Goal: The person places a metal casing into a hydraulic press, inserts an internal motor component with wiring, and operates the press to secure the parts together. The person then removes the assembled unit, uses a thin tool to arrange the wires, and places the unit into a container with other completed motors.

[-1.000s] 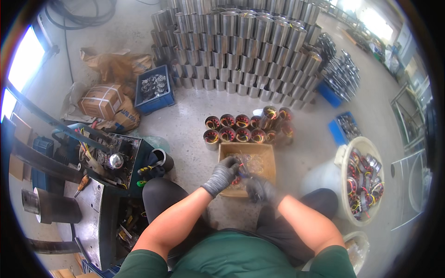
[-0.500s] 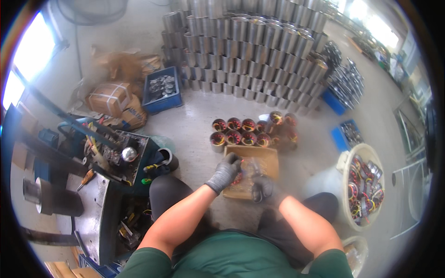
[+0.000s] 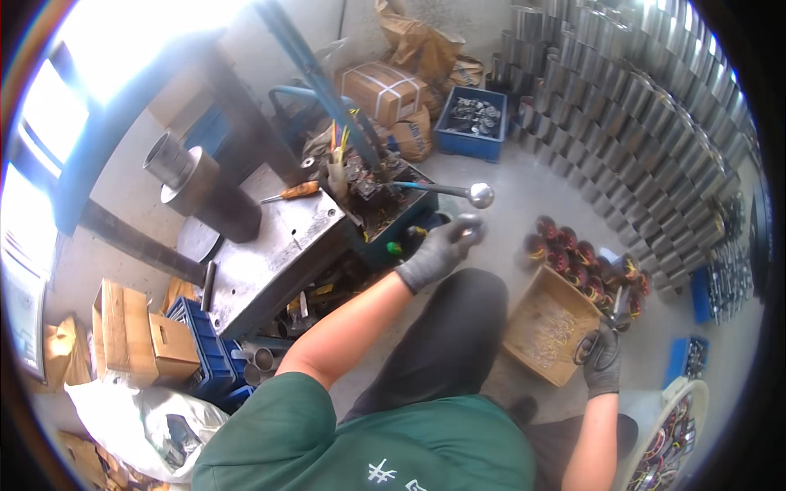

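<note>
My left hand [image 3: 438, 255], in a grey glove, is raised just below the shiny ball knob [image 3: 481, 195] of a lever, apart from it. Its fingertips are blurred around a rounded grey shape, so I cannot tell whether they grip anything. My gloved right hand [image 3: 603, 364] is closed on a pair of scissors [image 3: 621, 307], dark loops by the fingers and blades pointing away from me. It is at the right edge of a cardboard box [image 3: 524, 348] with small pale scraps inside. Beyond the box stand several round motor stators [image 3: 565, 238] with red and yellow wires.
On the left stands a metal bench [image 3: 278, 237] with a thick steel cylinder [image 3: 221, 204] and an orange-handled screwdriver [image 3: 296, 191]. Stacked metal tubes [image 3: 622, 123] line the far right. A blue bin [image 3: 471, 147] of metal parts sits far off, and a white tub [image 3: 700, 401] at lower right.
My view has swung left, toward the bench. My left hand has left the box and come up beside the lever's knob. My right hand, with the scissors, has shifted to the box's right edge.
</note>
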A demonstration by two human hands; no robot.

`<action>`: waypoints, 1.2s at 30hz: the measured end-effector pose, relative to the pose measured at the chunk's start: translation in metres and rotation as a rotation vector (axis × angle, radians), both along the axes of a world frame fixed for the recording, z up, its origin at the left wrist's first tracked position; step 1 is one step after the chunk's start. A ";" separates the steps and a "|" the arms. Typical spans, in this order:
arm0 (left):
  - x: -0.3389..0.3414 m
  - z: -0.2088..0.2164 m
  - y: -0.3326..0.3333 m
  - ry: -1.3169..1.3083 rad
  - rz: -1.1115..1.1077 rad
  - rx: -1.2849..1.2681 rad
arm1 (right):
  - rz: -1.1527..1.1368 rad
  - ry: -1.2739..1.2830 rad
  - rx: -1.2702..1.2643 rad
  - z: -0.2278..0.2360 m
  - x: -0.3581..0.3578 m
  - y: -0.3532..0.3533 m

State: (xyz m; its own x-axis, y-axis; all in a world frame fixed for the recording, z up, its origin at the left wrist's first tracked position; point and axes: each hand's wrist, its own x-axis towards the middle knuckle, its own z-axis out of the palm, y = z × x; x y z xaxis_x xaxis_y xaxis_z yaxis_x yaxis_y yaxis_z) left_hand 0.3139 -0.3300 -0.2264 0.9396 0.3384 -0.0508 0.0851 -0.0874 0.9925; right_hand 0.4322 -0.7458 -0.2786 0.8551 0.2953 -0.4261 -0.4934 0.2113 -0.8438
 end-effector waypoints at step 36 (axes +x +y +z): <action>-0.183 -0.268 0.106 -0.001 0.485 0.026 | -0.343 -0.483 -1.313 0.187 0.031 -0.301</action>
